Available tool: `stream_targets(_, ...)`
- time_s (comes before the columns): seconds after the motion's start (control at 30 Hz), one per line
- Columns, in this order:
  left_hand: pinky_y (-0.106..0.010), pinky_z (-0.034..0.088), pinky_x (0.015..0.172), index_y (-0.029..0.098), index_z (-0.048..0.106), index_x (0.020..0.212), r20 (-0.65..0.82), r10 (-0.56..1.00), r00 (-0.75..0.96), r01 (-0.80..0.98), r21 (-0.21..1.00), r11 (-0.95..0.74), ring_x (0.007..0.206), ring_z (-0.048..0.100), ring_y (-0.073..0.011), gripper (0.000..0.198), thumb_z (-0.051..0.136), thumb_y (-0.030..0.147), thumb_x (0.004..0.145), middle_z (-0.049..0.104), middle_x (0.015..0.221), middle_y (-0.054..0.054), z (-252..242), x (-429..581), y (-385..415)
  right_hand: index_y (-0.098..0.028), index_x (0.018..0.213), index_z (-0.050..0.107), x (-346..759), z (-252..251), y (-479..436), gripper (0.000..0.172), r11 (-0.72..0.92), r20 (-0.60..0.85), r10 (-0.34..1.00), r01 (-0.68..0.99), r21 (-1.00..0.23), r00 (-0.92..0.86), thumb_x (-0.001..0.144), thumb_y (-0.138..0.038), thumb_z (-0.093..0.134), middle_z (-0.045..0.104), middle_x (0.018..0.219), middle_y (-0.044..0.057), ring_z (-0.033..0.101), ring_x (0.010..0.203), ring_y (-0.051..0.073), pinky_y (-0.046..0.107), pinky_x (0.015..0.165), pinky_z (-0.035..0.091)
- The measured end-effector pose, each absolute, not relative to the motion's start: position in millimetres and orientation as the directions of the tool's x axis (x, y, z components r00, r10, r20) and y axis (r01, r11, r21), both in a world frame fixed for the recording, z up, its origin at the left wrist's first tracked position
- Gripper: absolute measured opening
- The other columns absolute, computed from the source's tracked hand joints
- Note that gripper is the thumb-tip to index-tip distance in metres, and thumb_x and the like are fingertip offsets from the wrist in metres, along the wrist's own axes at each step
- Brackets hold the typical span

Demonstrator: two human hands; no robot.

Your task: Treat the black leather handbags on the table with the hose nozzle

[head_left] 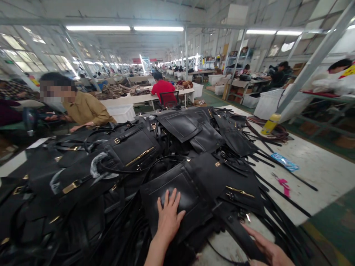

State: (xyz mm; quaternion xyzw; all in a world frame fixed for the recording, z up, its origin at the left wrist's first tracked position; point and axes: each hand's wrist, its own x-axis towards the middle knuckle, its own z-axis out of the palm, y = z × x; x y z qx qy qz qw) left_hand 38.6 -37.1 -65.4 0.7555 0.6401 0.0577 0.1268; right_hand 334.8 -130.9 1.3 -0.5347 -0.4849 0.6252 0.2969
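My left hand [168,218] lies with fingers spread on a black leather bag panel [181,188] that has a stitched pocket outline. At the bottom right, my right hand [266,247] is beside a wide black strap [240,232], with its thumb and fingers around the strap's edge; part of the hand is cut off by the frame. Just above it lies a black piece with a gold zipper [240,191] and a small buckle. A large heap of black bags [133,146] with gold buckles and plastic-wrapped handles spreads to the left and behind.
On the white table [318,159] at right lie pink-handled snips [284,184], a blue packet [285,162], a yellow bottle [271,123] and coiled brown straps. A person in a tan shirt [88,107] sits at left; a person in red [163,88] sits farther back.
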Motion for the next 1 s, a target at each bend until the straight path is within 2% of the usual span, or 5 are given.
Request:
stream_targets(0.13, -0.063, 0.002, 0.098, 0.032, 0.023, 0.13, -0.059, 0.986, 0.156, 0.97, 0.195, -0.142, 0.13, 0.0, -0.0299, 0.068, 0.05, 0.038, 0.068, 0.011, 0.143, 0.004, -73, 40, -35, -0.016, 0.13, 0.032, 323, 1, -126, 0.077, -0.422, -0.432, 0.855, 0.099, -0.901, -0.286, 0.064, -0.044, 0.058, 0.062, 0.092, 0.007, 0.054, 0.05, 0.014, 0.026, 0.055, 0.049)
stream_targets(0.23, -0.062, 0.002, 0.098, 0.031, 0.022, 0.131, -0.047, 0.988, 0.15, 0.975, 0.171, -0.14, 0.13, -0.002, -0.0298, 0.071, 0.051, 0.039, 0.067, 0.009, 0.144, 0.004, -69, 45, -34, -0.016, 0.13, 0.029, 310, 1, -113, 0.073, -0.449, -0.467, 0.832, 0.129, -0.884, -0.299, 0.065, -0.035, 0.058, 0.061, 0.076, 0.003, 0.048, 0.044, 0.011, 0.019, 0.039, 0.039)
stream_targets(0.43, -0.061, 0.001, 0.099, 0.032, 0.021, 0.131, -0.053, 0.989, 0.137, 0.979, 0.158, -0.127, 0.131, 0.0, -0.0276, 0.07, 0.049, 0.035, 0.067, 0.011, 0.143, 0.005, -72, 46, -37, -0.014, 0.126, 0.035, 279, -19, -75, 0.066, -0.389, -0.399, 0.857, 0.099, -0.916, -0.327, 0.063, -0.022, 0.056, 0.06, 0.081, 0.002, 0.042, 0.039, 0.005, 0.017, 0.036, 0.037)
stream_targets(0.77, -0.063, 0.001, 0.098, 0.035, 0.026, 0.128, -0.032, 0.986, 0.162, 0.966, 0.212, -0.152, 0.13, 0.006, -0.0311, 0.065, 0.05, 0.032, 0.069, 0.019, 0.142, 0.001, -75, 53, -41, -0.019, 0.126, 0.036, 203, -28, 22, 0.061, -0.201, -0.26, 0.945, 0.278, -0.939, -0.198, 0.069, -0.024, 0.057, 0.059, 0.064, -0.002, 0.051, 0.037, 0.011, 0.019, 0.034, 0.041)
stream_targets(1.0, -0.06, 0.006, 0.099, 0.033, 0.045, 0.117, 0.033, 0.996, 0.082, 0.885, 0.458, -0.088, 0.125, 0.024, -0.0305, 0.048, 0.052, 0.033, 0.069, 0.042, 0.13, -0.002, -59, 53, -51, -0.019, 0.121, 0.04, 187, 12, 76, 0.054, -0.151, -0.198, 0.961, 0.233, -0.961, -0.195, 0.071, -0.03, 0.057, 0.054, 0.062, -0.003, 0.052, 0.037, 0.011, 0.019, 0.032, 0.041)
